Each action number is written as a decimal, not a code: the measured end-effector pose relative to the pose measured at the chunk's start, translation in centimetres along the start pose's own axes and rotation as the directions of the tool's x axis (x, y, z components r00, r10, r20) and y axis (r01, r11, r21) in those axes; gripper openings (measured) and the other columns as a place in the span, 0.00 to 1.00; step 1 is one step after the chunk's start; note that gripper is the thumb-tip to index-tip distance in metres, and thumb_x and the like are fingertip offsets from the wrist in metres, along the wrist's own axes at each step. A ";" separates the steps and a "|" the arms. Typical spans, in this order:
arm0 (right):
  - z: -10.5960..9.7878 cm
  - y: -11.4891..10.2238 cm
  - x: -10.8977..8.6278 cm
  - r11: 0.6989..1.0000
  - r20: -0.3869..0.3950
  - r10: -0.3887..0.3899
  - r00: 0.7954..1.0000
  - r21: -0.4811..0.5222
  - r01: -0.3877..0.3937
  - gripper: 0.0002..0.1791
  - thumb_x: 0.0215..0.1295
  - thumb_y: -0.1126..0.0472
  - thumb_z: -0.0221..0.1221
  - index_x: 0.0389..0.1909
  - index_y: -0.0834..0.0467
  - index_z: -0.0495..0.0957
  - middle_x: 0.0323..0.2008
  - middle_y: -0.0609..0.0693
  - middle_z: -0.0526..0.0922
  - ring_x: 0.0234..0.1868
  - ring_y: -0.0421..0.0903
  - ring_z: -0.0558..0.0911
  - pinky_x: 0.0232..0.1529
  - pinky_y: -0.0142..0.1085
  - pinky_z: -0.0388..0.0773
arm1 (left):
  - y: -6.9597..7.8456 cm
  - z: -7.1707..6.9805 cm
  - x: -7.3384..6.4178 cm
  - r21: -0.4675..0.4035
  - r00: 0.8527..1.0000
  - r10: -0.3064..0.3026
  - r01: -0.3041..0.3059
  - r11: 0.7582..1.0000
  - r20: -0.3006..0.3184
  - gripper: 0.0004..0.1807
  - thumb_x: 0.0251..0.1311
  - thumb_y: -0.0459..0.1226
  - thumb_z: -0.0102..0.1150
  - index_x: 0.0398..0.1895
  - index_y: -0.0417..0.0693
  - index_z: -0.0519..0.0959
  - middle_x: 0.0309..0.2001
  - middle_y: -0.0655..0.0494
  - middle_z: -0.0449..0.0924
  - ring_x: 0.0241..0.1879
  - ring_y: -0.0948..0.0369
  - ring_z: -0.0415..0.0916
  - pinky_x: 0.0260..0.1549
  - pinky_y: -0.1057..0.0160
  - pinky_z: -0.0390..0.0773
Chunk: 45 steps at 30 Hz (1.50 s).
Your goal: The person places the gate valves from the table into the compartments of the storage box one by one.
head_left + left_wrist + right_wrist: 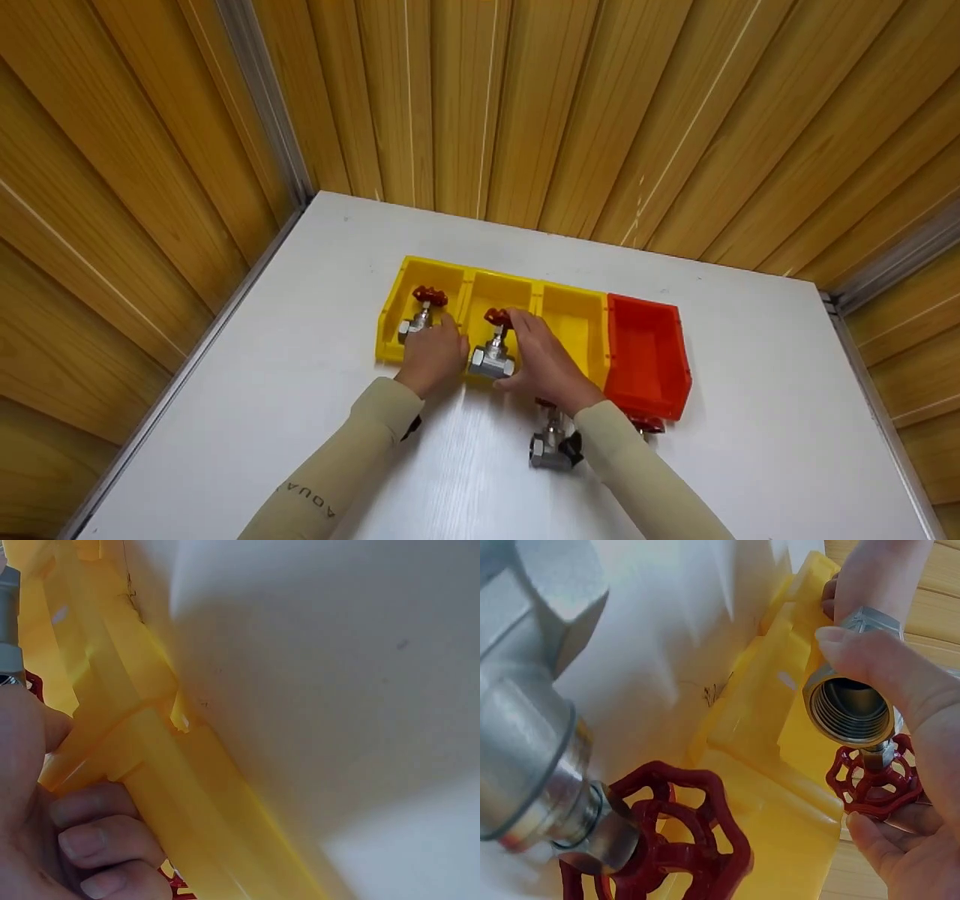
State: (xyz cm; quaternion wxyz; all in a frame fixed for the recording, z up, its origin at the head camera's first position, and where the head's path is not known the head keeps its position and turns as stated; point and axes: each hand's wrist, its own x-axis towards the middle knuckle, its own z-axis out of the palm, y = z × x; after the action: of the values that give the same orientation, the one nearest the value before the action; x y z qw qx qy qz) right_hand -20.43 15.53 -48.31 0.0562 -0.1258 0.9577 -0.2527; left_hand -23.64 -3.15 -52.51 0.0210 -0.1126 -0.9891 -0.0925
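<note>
My right hand holds a metal valve with a red handwheel, its fingers at the wheel and its thumb by the body. This valve is at the front of the second yellow bin; whether it touches the bin I cannot tell. Its threaded opening shows in the right wrist view. My left hand grips the front of the leftmost yellow bin, fingers curled against the plastic in the left wrist view. Another valve with a red wheel lies in that leftmost bin.
A third yellow bin and a red bin continue the row to the right. In front, a valve lies on the white table; a red handwheel shows partly behind my right sleeve. Wood-panelled walls enclose the table.
</note>
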 end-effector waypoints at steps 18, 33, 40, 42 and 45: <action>-0.4 0.4 1.5 0.997 0.036 0.069 0.997 0.028 -0.070 0.62 0.42 0.53 0.77 0.76 0.50 0.49 0.72 0.50 0.56 0.71 0.51 0.61 0.68 0.47 0.64 | 0.0 -0.1 -0.1 -0.011 0.999 -0.008 0.009 1.000 0.053 0.31 0.71 0.51 0.42 0.62 0.31 0.66 0.12 0.58 0.59 0.12 0.62 0.53 0.12 0.64 0.53; -0.6 0.8 3.1 0.994 0.065 0.094 0.993 0.054 -0.097 0.62 0.42 0.53 0.77 0.76 0.50 0.47 0.73 0.51 0.55 0.73 0.52 0.59 0.69 0.49 0.61 | 0.2 -0.3 0.0 0.022 0.998 -0.020 0.019 1.000 0.053 0.32 0.71 0.51 0.44 0.64 0.32 0.67 0.10 0.59 0.56 0.11 0.64 0.50 0.10 0.64 0.50; -0.5 0.9 4.0 0.994 0.065 0.089 0.994 0.051 -0.092 0.62 0.44 0.55 0.76 0.76 0.52 0.47 0.74 0.52 0.54 0.72 0.52 0.60 0.70 0.49 0.60 | 0.2 -0.5 0.0 -0.002 0.997 -0.036 0.036 0.999 0.061 0.32 0.71 0.51 0.44 0.64 0.31 0.66 0.11 0.58 0.59 0.11 0.63 0.53 0.12 0.63 0.53; -0.3 1.0 4.2 0.995 0.067 0.089 0.994 0.047 -0.092 0.62 0.44 0.56 0.76 0.76 0.52 0.47 0.74 0.53 0.54 0.72 0.52 0.60 0.70 0.48 0.60 | 0.2 -0.5 0.0 -0.005 0.997 -0.038 0.038 0.999 0.067 0.32 0.71 0.51 0.43 0.64 0.31 0.66 0.12 0.58 0.60 0.12 0.63 0.54 0.12 0.63 0.54; -0.1 1.1 4.5 0.996 0.071 0.082 0.994 0.026 -0.084 0.62 0.44 0.56 0.76 0.76 0.53 0.47 0.74 0.53 0.54 0.72 0.53 0.60 0.70 0.48 0.60 | 0.2 -0.4 -0.1 0.006 0.997 -0.035 0.035 0.999 0.070 0.33 0.71 0.51 0.43 0.64 0.32 0.66 0.12 0.58 0.60 0.11 0.63 0.54 0.12 0.63 0.55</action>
State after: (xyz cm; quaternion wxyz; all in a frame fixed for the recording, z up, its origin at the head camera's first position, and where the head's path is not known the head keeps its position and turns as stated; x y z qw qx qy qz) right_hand -24.97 15.31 -48.99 0.1020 -0.0940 0.9558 -0.2593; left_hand -23.50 -3.09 -52.05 -0.0151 -0.0982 -0.9913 -0.0864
